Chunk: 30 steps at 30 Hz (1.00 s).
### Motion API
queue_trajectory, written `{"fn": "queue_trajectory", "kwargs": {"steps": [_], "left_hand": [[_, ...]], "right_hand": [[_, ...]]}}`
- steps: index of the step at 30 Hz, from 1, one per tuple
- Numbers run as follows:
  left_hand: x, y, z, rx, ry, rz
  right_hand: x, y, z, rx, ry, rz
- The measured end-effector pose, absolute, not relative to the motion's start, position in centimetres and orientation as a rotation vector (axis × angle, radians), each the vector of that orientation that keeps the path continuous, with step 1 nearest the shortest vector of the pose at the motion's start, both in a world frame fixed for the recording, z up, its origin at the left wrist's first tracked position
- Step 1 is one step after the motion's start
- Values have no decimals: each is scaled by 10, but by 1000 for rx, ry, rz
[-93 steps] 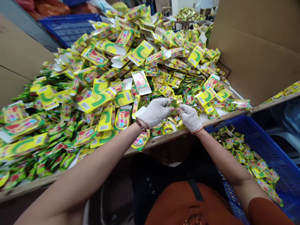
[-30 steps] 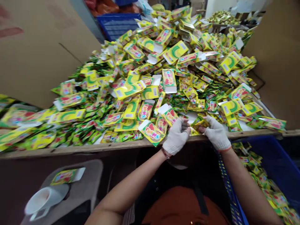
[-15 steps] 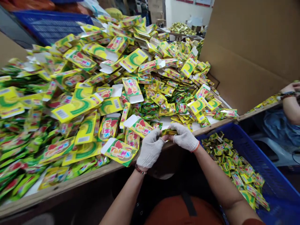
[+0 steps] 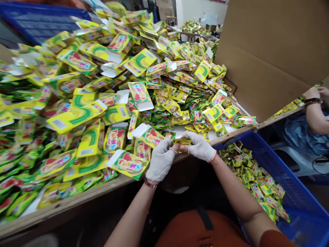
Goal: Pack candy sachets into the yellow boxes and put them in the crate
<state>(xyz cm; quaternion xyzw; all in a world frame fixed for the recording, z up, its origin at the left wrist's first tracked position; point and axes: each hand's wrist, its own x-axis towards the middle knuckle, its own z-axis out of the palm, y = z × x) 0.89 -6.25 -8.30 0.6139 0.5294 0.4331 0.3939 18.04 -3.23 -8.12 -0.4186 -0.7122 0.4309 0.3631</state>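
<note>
Both hands wear white knitted gloves and meet at the near edge of the wooden table (image 4: pixel 77 200). The left hand (image 4: pixel 160 161) and the right hand (image 4: pixel 199 148) pinch a small yellow-green foil sachet (image 4: pixel 182 141) between their fingertips, fingers closed narrowly on its two ends, just above the table's edge. Flat yellow-and-green printed cartons (image 4: pixel 128 164) lie heaped beside the left hand. A blue plastic crate (image 4: pixel 295 192) of sachets stands lower right. Another person's forearm (image 4: pixel 315 116) shows at far right.
</note>
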Motion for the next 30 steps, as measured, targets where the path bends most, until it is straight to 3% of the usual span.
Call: {"fn": "queue_trajectory", "kwargs": {"steps": [7,12,15,26,30], "left_hand": [[-37,-60,-49,2309,1665,961],[-63,-26,-35,2981,1519,381],[-60,-11,-31,3110,1431,249],[-37,-42,-41,3240,1020,814],[-34,-50,-47,3160,980,1097]], "right_hand": [[182,-28,-96,-1084,-1556,1133],[182,-24,-103,-1089,-1455,1118],[185,-24,-99,-1076,-1447,1167],[193,-61,-86,-623,-1090,1931],[192,-69,-90,-631,-1006,1937]]}}
